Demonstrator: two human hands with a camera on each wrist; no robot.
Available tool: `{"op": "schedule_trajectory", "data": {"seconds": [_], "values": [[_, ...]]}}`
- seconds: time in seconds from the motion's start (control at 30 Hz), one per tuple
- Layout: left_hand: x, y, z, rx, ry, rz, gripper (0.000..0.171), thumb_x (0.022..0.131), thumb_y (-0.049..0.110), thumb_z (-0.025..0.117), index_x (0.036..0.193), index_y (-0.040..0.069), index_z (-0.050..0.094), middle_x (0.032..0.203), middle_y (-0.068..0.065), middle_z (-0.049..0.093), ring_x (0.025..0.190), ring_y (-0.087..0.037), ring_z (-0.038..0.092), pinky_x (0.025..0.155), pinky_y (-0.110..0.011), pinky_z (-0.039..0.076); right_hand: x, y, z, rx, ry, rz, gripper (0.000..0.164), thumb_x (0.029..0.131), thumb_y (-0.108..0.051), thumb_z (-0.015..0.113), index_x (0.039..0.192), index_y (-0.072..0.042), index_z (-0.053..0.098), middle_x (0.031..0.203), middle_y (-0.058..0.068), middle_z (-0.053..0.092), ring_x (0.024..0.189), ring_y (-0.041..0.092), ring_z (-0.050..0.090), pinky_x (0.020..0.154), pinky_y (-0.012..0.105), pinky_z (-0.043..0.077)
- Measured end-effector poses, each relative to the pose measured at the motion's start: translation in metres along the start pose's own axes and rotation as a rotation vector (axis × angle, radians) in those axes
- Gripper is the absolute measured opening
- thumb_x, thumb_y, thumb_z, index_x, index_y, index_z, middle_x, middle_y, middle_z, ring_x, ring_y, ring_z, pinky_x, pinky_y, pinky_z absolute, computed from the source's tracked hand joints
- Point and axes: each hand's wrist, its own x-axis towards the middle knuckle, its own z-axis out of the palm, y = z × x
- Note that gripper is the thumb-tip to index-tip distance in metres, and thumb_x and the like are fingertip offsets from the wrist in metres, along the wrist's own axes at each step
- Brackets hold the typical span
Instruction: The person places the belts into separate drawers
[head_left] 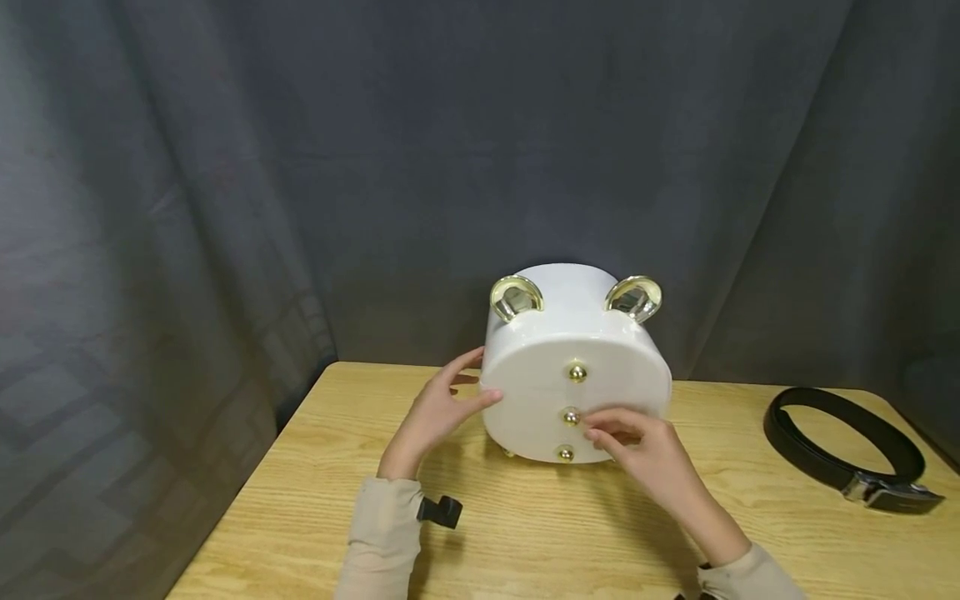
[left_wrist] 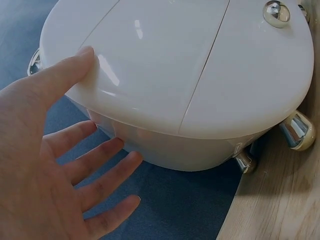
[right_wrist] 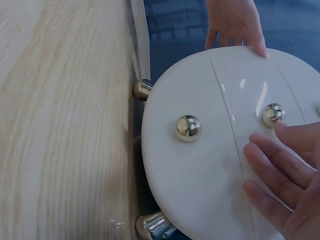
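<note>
A rounded white drawer box (head_left: pixel 525 375) with gold ear shapes on top and gold ball knobs down its front stands on short gold legs. My left hand (head_left: pixel 438 408) is at its left side, with the thumb on the front face and the fairly straight fingers along the side wall. At the middle knob (right_wrist: pixel 273 115), my right hand (right_wrist: pixel 295 175) has one fingertip touching the rim, while the other fingers are loosely bent before the front. Thin seams (left_wrist: pixel 207 65) between the drawer fronts look closed.
The box stands on a light wooden table (head_left: pixel 300 517) near its back edge. A coiled black belt (head_left: pixel 810 467) with a metal buckle lies on the right. Dark grey curtain (head_left: pixel 420 167) hangs behind and at the sides.
</note>
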Motion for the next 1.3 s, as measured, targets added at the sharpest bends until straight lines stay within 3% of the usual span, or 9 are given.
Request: {"op": "schedule_trajectory", "data": {"seconds": [0.27, 0.53, 0.97, 1.3], "values": [[0.0, 0.0, 0.0, 0.002, 0.0, 0.002, 0.068, 0.072, 0.056, 0.071, 0.132, 0.045, 0.042, 0.129, 0.015, 0.048, 0.115, -0.022, 0.049, 0.089, -0.047, 0.042, -0.001, 0.006, 0.006, -0.038, -0.082, 0.052, 0.014, 0.081, -0.015, 0.072, 0.094, -0.015, 0.071, 0.091, -0.003, 0.069, 0.071, 0.008, 0.063, 0.061, 0.025, 0.052], [0.0, -0.002, 0.001, 0.009, -0.003, 0.013, 0.068, 0.073, 0.055, 0.071, 0.133, 0.043, 0.042, 0.128, 0.015, 0.048, 0.116, -0.025, 0.049, 0.091, -0.045, 0.042, -0.004, 0.017, 0.01, -0.08, -0.2, 0.033, 0.015, 0.08, -0.011, 0.072, 0.095, -0.013, 0.071, 0.09, -0.002, 0.068, 0.078, 0.008, 0.064, 0.067, 0.025, 0.053], [0.0, 0.0, -0.001, 0.02, -0.008, 0.008, 0.071, 0.073, 0.057, 0.07, 0.136, 0.039, 0.041, 0.128, 0.016, 0.047, 0.114, -0.018, 0.049, 0.092, -0.046, 0.042, -0.004, 0.027, 0.017, -0.07, -0.279, 0.035, 0.022, 0.079, -0.007, 0.072, 0.101, -0.009, 0.071, 0.097, 0.003, 0.069, 0.08, 0.009, 0.064, 0.068, 0.025, 0.053], [0.001, 0.001, -0.002, 0.028, -0.017, 0.005, 0.073, 0.073, 0.058, 0.069, 0.138, 0.04, 0.04, 0.13, 0.018, 0.045, 0.114, -0.014, 0.049, 0.089, -0.043, 0.044, -0.004, 0.03, 0.023, -0.026, -0.283, 0.041, 0.026, 0.079, -0.008, 0.072, 0.105, -0.006, 0.07, 0.102, 0.009, 0.067, 0.082, 0.013, 0.066, 0.069, 0.024, 0.053]]}}
